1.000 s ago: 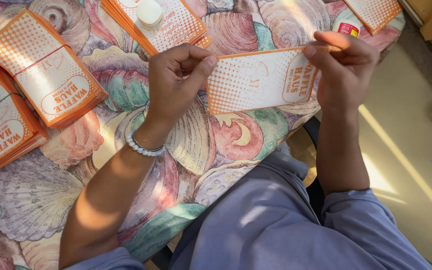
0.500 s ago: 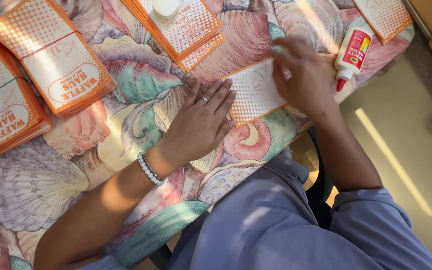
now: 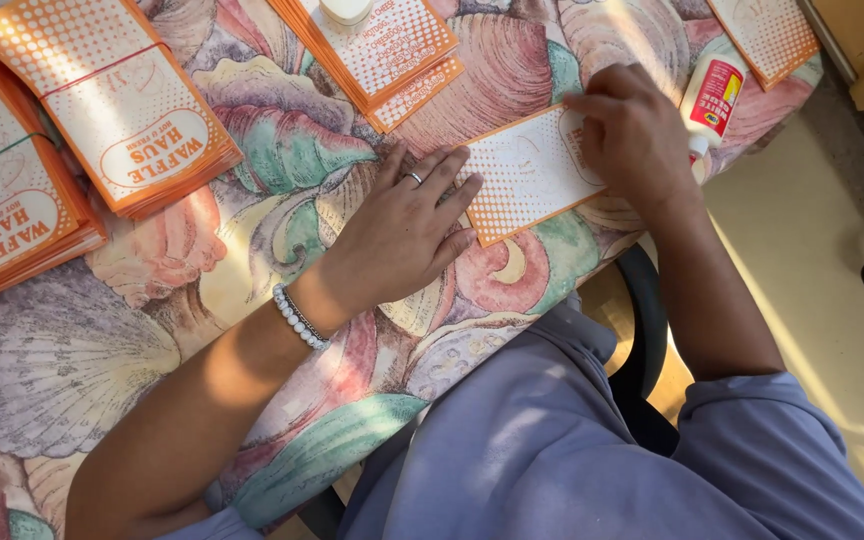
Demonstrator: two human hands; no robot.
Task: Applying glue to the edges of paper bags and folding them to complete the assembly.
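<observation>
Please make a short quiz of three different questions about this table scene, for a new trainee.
1. True or false: the left hand lies flat on one end of the orange-and-white paper bag.
2. Which thing stands nearest the right hand? A. white glue bottle B. a pair of scissors C. a cup
3. Fill in: the left wrist wears a beaded ____.

Key:
1. True. The palm and fingers press on the bag, which lies on the shell-patterned tablecloth.
2. A. The bottle stands just beside that hand, near the table edge.
3. Bracelet.
</observation>
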